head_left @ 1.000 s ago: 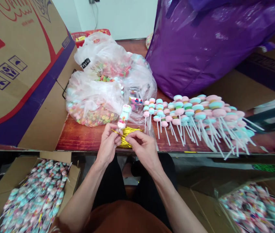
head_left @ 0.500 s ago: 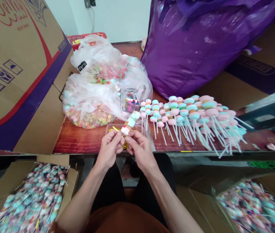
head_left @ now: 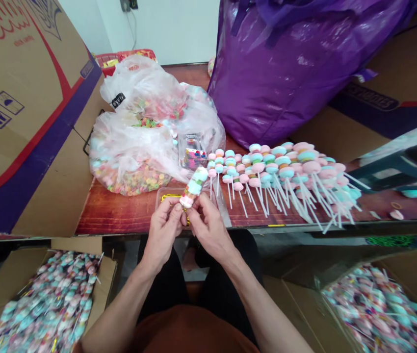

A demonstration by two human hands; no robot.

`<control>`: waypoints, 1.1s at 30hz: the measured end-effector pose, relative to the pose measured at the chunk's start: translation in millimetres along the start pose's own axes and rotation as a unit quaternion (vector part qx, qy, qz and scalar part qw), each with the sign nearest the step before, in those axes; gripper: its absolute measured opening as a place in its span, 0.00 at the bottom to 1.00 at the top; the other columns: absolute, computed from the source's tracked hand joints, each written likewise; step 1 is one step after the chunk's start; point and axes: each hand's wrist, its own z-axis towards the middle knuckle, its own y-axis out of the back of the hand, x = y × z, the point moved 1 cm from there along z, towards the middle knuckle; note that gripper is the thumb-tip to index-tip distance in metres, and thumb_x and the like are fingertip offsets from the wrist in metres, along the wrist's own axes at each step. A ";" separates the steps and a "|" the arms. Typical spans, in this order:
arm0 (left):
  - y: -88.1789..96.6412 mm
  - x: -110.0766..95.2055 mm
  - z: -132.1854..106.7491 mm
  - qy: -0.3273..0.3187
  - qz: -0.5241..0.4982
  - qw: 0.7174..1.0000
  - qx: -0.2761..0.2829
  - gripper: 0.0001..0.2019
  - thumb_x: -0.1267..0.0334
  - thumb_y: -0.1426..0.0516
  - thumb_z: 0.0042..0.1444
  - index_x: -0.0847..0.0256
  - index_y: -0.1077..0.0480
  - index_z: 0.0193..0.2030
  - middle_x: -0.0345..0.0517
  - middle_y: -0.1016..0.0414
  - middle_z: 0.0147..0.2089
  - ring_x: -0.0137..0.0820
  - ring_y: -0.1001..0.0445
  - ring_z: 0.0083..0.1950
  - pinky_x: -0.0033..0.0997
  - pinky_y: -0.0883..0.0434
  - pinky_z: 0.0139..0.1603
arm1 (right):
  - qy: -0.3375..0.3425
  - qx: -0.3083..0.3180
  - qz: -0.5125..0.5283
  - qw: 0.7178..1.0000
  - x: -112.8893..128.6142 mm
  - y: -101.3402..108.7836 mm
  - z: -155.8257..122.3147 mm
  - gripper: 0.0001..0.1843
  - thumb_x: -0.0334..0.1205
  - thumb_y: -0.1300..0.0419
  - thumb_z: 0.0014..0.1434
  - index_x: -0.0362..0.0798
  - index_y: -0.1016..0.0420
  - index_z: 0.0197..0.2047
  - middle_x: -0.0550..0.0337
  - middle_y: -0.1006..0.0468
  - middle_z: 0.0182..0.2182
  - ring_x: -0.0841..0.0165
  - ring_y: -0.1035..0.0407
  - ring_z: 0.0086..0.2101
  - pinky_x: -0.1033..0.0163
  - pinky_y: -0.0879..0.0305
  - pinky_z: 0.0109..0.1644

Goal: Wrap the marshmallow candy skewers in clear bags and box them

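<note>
A marshmallow candy stick [head_left: 194, 187] in a clear wrapper, banded in pink, blue and green, stands tilted between my hands. My left hand [head_left: 165, 225] pinches its lower end with thumb and fingertips. From the other side my right hand [head_left: 208, 226] closes its fingers at the same end, where the stick is hidden. Just behind the hands lies a clear plastic tray [head_left: 160, 195] with gold twist ties [head_left: 169, 196]. To the right, several unwrapped candy sticks [head_left: 285, 166] are piled, their white sticks pointing toward me.
Plastic bags of candy [head_left: 131, 147] and a packet of clear wrappers [head_left: 193, 151] lie on the wooden table [head_left: 101, 211]. A large purple bag [head_left: 285, 73] stands behind. Cartons of wrapped candy sit low at the left [head_left: 107, 274] and right [head_left: 297, 304].
The view has shifted slightly to the right. The candy stick sits a little lower in my hands, and both hands stay closed at its lower end.
</note>
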 end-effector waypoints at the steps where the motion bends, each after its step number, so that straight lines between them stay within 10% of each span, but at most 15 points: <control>1: 0.4 -0.2 -0.3 -0.002 0.002 1.000 0.003 0.15 0.52 0.37 0.57 0.62 0.30 0.38 0.34 0.36 0.24 0.14 0.49 0.19 0.15 0.52 0.19 | -0.011 0.001 0.011 1.000 -1.1 -0.1 -0.3 0.11 0.41 0.45 0.65 0.51 0.41 0.31 0.65 0.35 0.26 0.71 0.41 0.27 0.66 0.45 0.27; 12: -6.0 1.0 7.0 0.083 -0.091 0.992 -0.011 0.20 0.53 0.30 0.46 0.64 0.34 0.29 0.32 0.40 0.21 0.15 0.54 0.19 0.16 0.55 0.17 | 0.030 -0.074 0.000 0.997 -8.1 -9.6 -5.3 0.08 0.41 0.46 0.67 0.52 0.39 0.34 0.63 0.29 0.29 0.68 0.33 0.30 0.64 0.37 0.34; 24: -3.8 8.4 7.8 -0.094 0.084 0.990 -0.061 0.09 0.61 0.32 0.50 0.63 0.21 0.37 0.44 0.23 0.34 0.31 0.25 0.37 0.28 0.27 0.42 | 0.100 -0.146 -0.129 0.976 2.8 -9.8 -3.5 0.10 0.35 0.48 0.63 0.52 0.43 0.30 0.66 0.39 0.25 0.71 0.43 0.25 0.64 0.45 0.28; 30: -4.0 5.0 13.5 0.072 -0.080 0.994 -0.031 0.16 0.58 0.29 0.44 0.66 0.27 0.30 0.36 0.34 0.23 0.15 0.47 0.19 0.17 0.46 0.18 | -0.070 -0.072 0.150 0.984 -5.4 -6.2 -4.6 0.11 0.44 0.42 0.64 0.51 0.38 0.31 0.70 0.37 0.20 0.74 0.43 0.17 0.67 0.39 0.21; 33: -5.7 0.1 14.7 0.159 -0.157 0.975 -0.018 0.18 0.63 0.26 0.38 0.66 0.29 0.30 0.35 0.34 0.25 0.14 0.43 0.20 0.14 0.46 0.18 | 0.016 -0.131 0.045 0.990 -2.9 7.0 -10.4 0.06 0.41 0.44 0.66 0.50 0.30 0.38 0.64 0.27 0.26 0.72 0.35 0.22 0.64 0.32 0.27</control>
